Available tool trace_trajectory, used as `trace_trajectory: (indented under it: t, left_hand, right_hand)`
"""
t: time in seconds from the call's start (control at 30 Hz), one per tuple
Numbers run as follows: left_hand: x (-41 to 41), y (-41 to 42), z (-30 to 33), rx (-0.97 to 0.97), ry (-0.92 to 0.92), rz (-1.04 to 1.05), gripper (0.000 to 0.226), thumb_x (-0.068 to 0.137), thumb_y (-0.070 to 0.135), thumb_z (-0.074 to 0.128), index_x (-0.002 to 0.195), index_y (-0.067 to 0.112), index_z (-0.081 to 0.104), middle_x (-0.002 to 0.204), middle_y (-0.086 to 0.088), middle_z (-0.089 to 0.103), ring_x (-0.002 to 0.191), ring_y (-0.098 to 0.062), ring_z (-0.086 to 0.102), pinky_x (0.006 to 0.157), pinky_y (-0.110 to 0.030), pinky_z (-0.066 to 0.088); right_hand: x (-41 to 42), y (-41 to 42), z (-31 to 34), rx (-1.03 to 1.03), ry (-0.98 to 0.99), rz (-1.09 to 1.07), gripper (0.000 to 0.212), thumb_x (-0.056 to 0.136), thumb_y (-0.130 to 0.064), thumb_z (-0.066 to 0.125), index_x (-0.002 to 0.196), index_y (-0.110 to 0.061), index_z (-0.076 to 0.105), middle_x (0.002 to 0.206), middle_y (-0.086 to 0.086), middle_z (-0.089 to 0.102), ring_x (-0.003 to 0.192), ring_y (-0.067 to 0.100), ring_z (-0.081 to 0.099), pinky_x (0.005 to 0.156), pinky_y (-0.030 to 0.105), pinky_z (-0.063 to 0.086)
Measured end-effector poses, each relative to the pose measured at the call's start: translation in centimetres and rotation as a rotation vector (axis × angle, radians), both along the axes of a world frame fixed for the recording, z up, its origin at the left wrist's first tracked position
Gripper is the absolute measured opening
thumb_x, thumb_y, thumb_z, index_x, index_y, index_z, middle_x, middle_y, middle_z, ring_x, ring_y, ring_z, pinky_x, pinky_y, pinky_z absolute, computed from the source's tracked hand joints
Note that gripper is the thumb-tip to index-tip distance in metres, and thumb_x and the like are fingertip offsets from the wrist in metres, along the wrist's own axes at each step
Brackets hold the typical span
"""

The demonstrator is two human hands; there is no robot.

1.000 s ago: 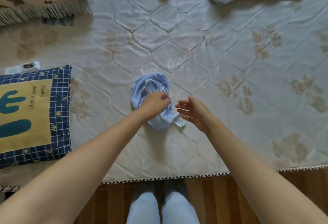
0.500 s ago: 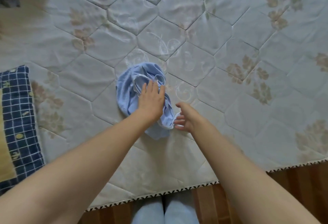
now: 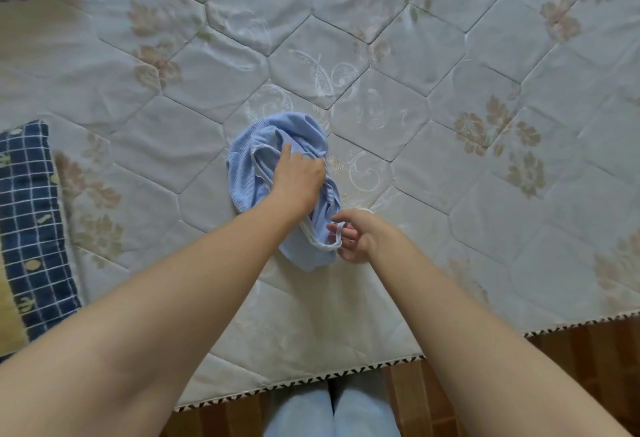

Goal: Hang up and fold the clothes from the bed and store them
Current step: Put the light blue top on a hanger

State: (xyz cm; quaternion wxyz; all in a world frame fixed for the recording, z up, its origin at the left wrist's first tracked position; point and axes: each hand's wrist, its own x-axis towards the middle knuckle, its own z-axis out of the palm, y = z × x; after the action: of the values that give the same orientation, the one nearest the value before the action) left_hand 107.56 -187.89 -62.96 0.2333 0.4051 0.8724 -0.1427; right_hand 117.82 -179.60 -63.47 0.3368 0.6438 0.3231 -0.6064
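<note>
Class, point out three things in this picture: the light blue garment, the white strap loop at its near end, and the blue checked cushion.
light blue garment (image 3: 247, 173), head view, ribbed cloth left of the hand.
white strap loop (image 3: 323, 246), head view, its lower curve.
blue checked cushion (image 3: 31, 211), head view, navy grid border.

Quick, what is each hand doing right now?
Left hand: fingers curled, gripping the blue garment.
Right hand: pinching the garment's white trim.
</note>
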Motion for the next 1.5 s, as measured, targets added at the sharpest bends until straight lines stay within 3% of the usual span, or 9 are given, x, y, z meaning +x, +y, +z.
trace_trajectory:
  t: [0.07,0.13,0.2,0.33,0.43,0.63,0.97,1.37,1.5]
  left_hand:
    - [-0.1,-0.2,0.9,0.074,-0.014,0.046,0.019,0.093,0.011,0.044,0.106,0.012,0.058,0.107,-0.008,0.067,0.102,-0.029,0.059,0.088,-0.035,0.035]
    - [-0.3,-0.3,2.1,0.172,-0.013,0.126,0.018,0.096,0.011,0.042,0.100,0.010,0.059,0.105,-0.010,0.066,0.096,-0.030,0.060,0.071,-0.035,0.031]
    - [-0.6,-0.5,3.5,0.325,-0.055,0.289,0.019,0.098,0.014,0.041,0.099,0.007,0.059,0.106,-0.011,0.063,0.096,-0.032,0.058,0.068,-0.034,0.030]
    - [-2.1,-0.5,7.3,0.470,-0.217,0.649,0.030,0.098,0.025,0.045,0.072,0.009,0.041,0.095,-0.008,0.044,0.083,-0.030,0.049,0.068,-0.033,0.030]
    - [-3.1,-0.7,10.8,0.510,-0.325,0.798,0.036,0.091,0.020,0.050,0.059,0.012,0.037,0.070,-0.007,0.044,0.070,-0.028,0.043,0.058,-0.032,0.030]
    - [-4.2,-0.7,20.3,0.705,-0.689,1.026,0.016,0.091,0.011,0.059,0.078,0.003,0.062,0.062,-0.006,0.053,0.049,-0.017,0.045,0.045,-0.020,0.041]
    - [-3.8,-1.6,38.2,0.981,-0.903,1.079,0.011,0.093,0.014,0.057,0.083,0.010,0.058,0.043,0.006,0.051,0.039,-0.008,0.045,0.043,-0.013,0.043]
    - [-0.9,0.5,53.7,1.101,-1.065,0.838,0.019,0.097,0.017,0.052,0.082,0.011,0.062,0.069,0.000,0.063,0.064,-0.013,0.058,0.067,-0.027,0.051]
    - [0.8,3.1,56.5,1.088,-1.124,0.768,0.019,0.096,0.016,0.051,0.082,0.010,0.063,0.071,0.000,0.066,0.058,-0.012,0.061,0.068,-0.028,0.051]
  right_hand:
    - [-0.1,-0.1,0.5,0.022,0.058,-0.064,0.021,0.094,-0.010,0.055,0.073,-0.012,0.055,0.043,-0.004,0.060,0.063,0.010,0.060,0.079,0.023,0.044]
    - [-0.4,0.1,1.8,0.045,0.121,-0.136,0.028,0.096,-0.010,0.053,0.068,-0.012,0.052,0.038,-0.004,0.055,0.045,0.007,0.060,0.063,0.021,0.041]
    - [-0.9,0.6,3.5,0.079,0.186,-0.194,0.031,0.096,-0.009,0.052,0.065,-0.011,0.049,0.039,-0.004,0.051,0.039,0.009,0.056,0.058,0.020,0.041]
    - [-1.7,1.9,8.3,0.137,0.288,-0.272,0.025,0.095,-0.010,0.057,0.070,-0.009,0.051,0.058,0.002,0.051,0.061,0.016,0.055,0.060,0.025,0.047]
    - [-2.0,2.8,12.5,0.151,0.361,-0.289,0.020,0.095,-0.011,0.057,0.075,-0.009,0.054,0.065,0.002,0.052,0.063,0.015,0.056,0.062,0.024,0.049]
    - [-1.6,4.5,21.5,0.211,0.515,-0.285,0.016,0.093,-0.013,0.059,0.078,-0.008,0.059,0.070,0.004,0.057,0.064,0.016,0.059,0.062,0.024,0.051]
    - [2.6,7.4,39.4,0.419,0.820,-0.226,0.021,0.097,-0.022,0.055,0.081,-0.010,0.062,0.059,-0.002,0.063,0.059,0.011,0.062,0.054,0.019,0.052]
    - [11.0,11.7,54.8,0.722,0.998,-0.248,0.019,0.094,-0.024,0.059,0.081,-0.013,0.065,0.067,-0.002,0.065,0.063,0.012,0.065,0.072,0.028,0.054]
    - [14.6,13.2,57.8,0.791,1.014,-0.293,0.017,0.093,-0.020,0.060,0.079,-0.014,0.066,0.067,-0.002,0.065,0.061,0.012,0.065,0.067,0.026,0.055]
